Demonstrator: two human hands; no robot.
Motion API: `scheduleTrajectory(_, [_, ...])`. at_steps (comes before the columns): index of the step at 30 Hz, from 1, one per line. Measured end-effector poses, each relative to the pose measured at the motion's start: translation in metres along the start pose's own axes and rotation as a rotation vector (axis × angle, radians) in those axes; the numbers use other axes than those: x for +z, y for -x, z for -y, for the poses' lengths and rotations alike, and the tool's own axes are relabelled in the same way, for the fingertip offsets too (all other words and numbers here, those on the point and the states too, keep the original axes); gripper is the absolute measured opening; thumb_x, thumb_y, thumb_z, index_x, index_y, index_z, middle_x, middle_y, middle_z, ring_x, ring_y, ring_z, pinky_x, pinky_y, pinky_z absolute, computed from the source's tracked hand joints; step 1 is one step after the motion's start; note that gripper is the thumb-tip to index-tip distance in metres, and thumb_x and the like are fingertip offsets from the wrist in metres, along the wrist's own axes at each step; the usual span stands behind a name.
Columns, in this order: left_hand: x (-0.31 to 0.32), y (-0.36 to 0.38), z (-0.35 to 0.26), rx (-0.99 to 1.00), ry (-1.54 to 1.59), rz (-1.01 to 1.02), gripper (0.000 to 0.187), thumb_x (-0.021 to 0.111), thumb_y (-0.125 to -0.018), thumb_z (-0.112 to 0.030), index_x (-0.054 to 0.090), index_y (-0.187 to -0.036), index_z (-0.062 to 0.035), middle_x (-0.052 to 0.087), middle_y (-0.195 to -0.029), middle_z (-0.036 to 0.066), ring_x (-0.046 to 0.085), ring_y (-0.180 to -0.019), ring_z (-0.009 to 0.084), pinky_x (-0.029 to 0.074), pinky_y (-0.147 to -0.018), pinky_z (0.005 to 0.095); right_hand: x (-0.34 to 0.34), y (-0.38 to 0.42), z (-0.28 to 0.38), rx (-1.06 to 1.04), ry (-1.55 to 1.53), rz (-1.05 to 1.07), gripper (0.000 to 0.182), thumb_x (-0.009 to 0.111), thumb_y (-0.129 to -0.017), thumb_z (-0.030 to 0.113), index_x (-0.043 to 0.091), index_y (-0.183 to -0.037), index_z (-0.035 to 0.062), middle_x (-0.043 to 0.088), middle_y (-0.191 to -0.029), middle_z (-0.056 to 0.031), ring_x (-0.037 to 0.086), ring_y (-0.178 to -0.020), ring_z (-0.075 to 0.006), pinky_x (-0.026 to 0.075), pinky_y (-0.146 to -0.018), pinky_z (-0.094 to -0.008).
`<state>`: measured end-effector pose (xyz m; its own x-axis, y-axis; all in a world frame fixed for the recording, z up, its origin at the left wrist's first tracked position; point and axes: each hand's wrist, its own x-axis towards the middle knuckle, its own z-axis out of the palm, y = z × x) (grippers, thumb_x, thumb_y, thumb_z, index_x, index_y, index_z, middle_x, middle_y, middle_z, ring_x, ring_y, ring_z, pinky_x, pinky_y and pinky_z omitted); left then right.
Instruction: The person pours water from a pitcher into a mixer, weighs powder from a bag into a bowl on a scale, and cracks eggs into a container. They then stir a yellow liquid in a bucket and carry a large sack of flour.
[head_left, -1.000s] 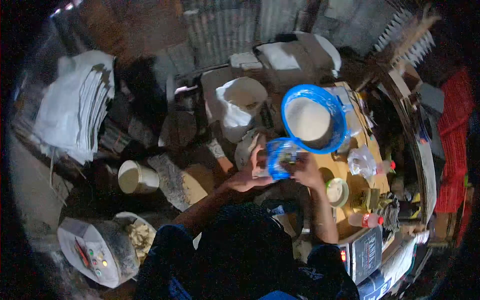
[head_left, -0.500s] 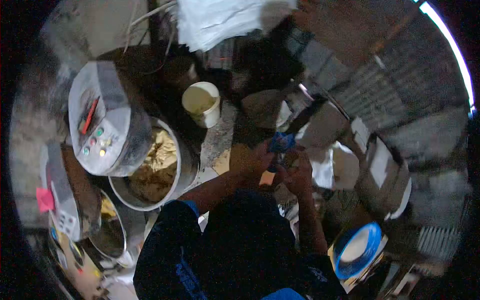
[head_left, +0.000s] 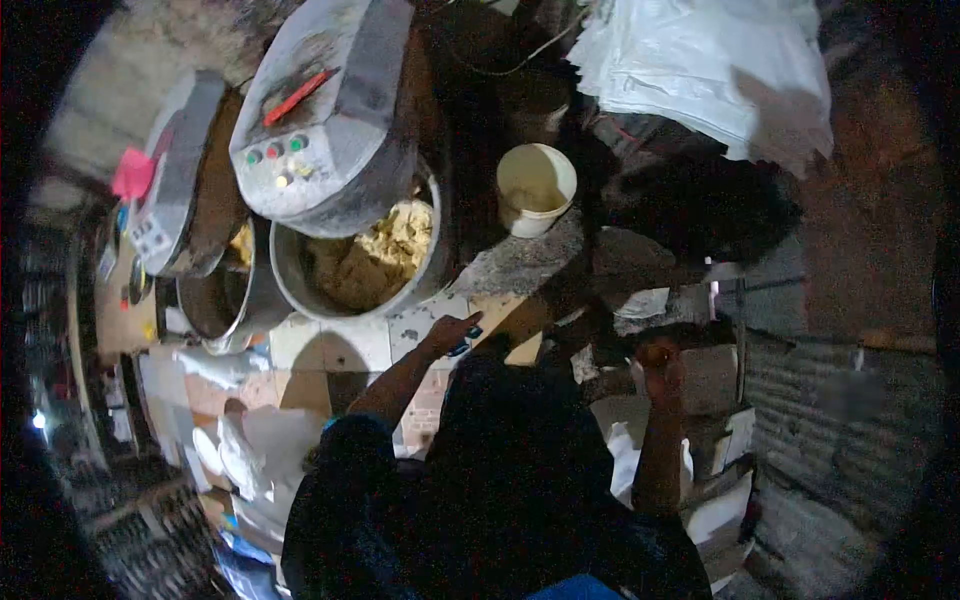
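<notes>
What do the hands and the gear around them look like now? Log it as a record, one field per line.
left hand: holds a small blue item
right hand: apart from the left, contents unclear
near mixer: pale lumps in bowl, red object on top
far mixer: beside the near one
bucket: white, open
sacks: white, stacked

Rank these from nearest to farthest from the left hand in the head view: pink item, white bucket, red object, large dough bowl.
1. Large dough bowl, ahead on the left
2. White bucket, ahead on the right
3. Red object, atop the gray machine
4. Pink item, far left
</notes>
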<state>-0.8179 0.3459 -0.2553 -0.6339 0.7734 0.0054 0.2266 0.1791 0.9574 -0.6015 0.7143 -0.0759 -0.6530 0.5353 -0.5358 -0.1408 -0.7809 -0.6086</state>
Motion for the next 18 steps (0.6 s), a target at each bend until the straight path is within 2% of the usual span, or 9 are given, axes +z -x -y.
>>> scheduleTrajectory(2, [-0.003,0.024,-0.008,-0.358,-0.825,0.519,0.025,0.052,-0.079,-0.024,0.064,-0.098,-0.0118,0.064,-0.091,0.014,0.06,-0.096,0.0274,0.05,-0.075,0.044,-0.011,-0.037,0.014,-0.194,0.115,0.596,0.022,0.06,-0.085,0.026,0.053,-0.075,0.007,0.039,-0.065,-0.0007,0.031,-0.051,-0.0146,0.037,-0.05,-0.031])
scheduleTrajectory(4, [0.005,0.055,-0.006,-0.506,-0.948,0.541,0.022,0.053,-0.078,-0.025,0.064,-0.094,-0.014,0.065,-0.086,0.007,0.06,-0.092,0.026,0.05,-0.069,0.0432,-0.003,-0.062,0.031,-0.235,0.36,0.475,0.019,0.06,-0.085,0.023,0.054,-0.08,0.0063,0.042,-0.068,-0.0018,0.035,-0.052,-0.0145,0.038,-0.051,-0.0308])
scheduleTrajectory(6, [0.017,0.099,0.013,-0.198,-1.14,0.502,0.015,0.056,-0.076,-0.027,0.065,-0.083,-0.0181,0.064,-0.075,0.002,0.061,-0.079,0.023,0.048,-0.064,0.0401,0.013,-0.095,0.037,-0.292,0.582,0.352,0.017,0.06,-0.086,0.021,0.054,-0.085,0.0055,0.045,-0.07,-0.003,0.039,-0.054,-0.0144,0.04,-0.051,-0.0306])
scheduleTrajectory(8, [0.046,0.164,0.098,-0.393,0.038,-0.05,0.013,0.059,-0.074,-0.032,0.064,-0.075,-0.0203,0.061,-0.069,-0.002,0.058,-0.073,0.0193,0.046,-0.063,0.0374,0.031,-0.135,0.029,-0.037,0.235,0.333,0.023,0.059,-0.088,0.024,0.053,-0.097,0.0036,0.052,-0.08,-0.0066,0.049,-0.061,-0.0156,0.046,-0.056,-0.0324])
scheduleTrajectory(10, [0.054,0.156,0.036,-0.129,-1.099,0.467,0.012,0.064,-0.071,-0.029,0.062,-0.068,-0.0172,0.058,-0.066,0.001,0.057,-0.073,0.017,0.045,-0.065,0.0382,0.061,-0.163,0.022,0.072,0.259,0.473,0.03,0.058,-0.087,0.025,0.05,-0.107,0.004,0.055,-0.089,-0.0104,0.055,-0.068,-0.019,0.05,-0.062,-0.0342])
scheduleTrajectory(12, [0.077,0.167,0.007,-0.61,0.385,-0.293,0.014,0.066,-0.07,-0.018,0.056,-0.061,-0.0143,0.055,-0.063,0.002,0.056,-0.067,0.0195,0.045,-0.066,0.0393,0.126,-0.161,0.01,0.115,0.36,0.291,0.033,0.06,-0.085,0.025,0.05,-0.11,0.0064,0.055,-0.088,-0.0114,0.055,-0.067,-0.0201,0.05,-0.061,-0.0354])
scheduleTrajectory(14, [0.1,0.18,0.039,-0.378,-0.12,-0.391,0.011,0.065,-0.072,-0.011,0.055,-0.075,-0.0133,0.052,-0.062,0.004,0.053,-0.057,0.0204,0.045,-0.063,0.0381,0.164,-0.188,-0.014,0.229,0.303,0.408,0.033,0.059,-0.085,0.024,0.048,-0.113,0.0083,0.055,-0.088,-0.0113,0.055,-0.065,-0.019,0.05,-0.058,-0.0361])
scheduleTrajectory(16, [0.098,0.157,-0.004,-0.845,0.765,-0.674,0.023,0.063,-0.078,-0.016,0.05,-0.097,-0.0132,0.051,-0.062,0.004,0.054,-0.063,0.0201,0.046,-0.06,0.0361,0.221,-0.19,-0.038,0.242,0.469,0.545,0.031,0.054,-0.086,0.02,0.045,-0.114,0.0121,0.054,-0.083,-0.0092,0.054,-0.064,-0.0166,0.049,-0.053,-0.033])
scheduleTrajectory(18, [0.098,0.167,0.03,-0.711,1.245,-0.69,0.038,0.06,-0.084,-0.02,0.039,-0.114,-0.0119,0.052,-0.064,0.006,0.055,-0.066,0.0198,0.048,-0.057,0.0355,0.28,-0.178,-0.068,-0.05,0.821,0.812,0.034,0.055,-0.087,0.019,0.044,-0.118,0.0093,0.056,-0.088,-0.011,0.058,-0.069,-0.0189,0.05,-0.056,-0.0355])
